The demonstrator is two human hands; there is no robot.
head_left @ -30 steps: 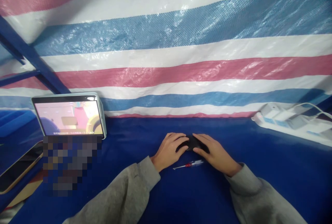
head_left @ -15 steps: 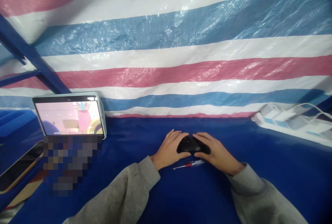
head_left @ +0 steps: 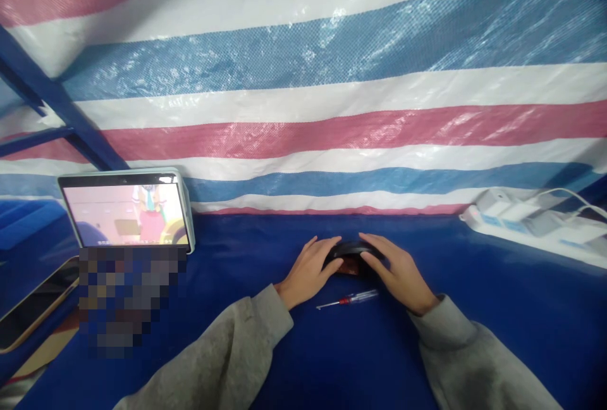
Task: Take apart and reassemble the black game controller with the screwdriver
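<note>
Black rounded object (head_left: 351,248) between two hands, viewed from above the desk (head_left: 341,359); clock directions are taken from the object, with 12 o'clock away from the person. A reddish-brown area shows on its 6 o'clock side; whether its underside meets the desk cannot be told. The left hand (head_left: 310,271), at 9 o'clock, grasps the object's near end, thumb toward 6 o'clock and fingers toward 12. The right hand (head_left: 397,271), at 3 o'clock, grasps the opposite end, its fingers lying partly over the black surface. A screwdriver (head_left: 358,298) with a clear and red handle lies just beyond the thumbs at 6 o'clock, touched by neither hand, its tip toward 9. Well apart stand a lit tablet (head_left: 126,214), between 9 and 10 o'clock, and a white power strip (head_left: 540,226), between 2 and 3. A striped sheet (head_left: 332,62) hangs at 12.
</note>
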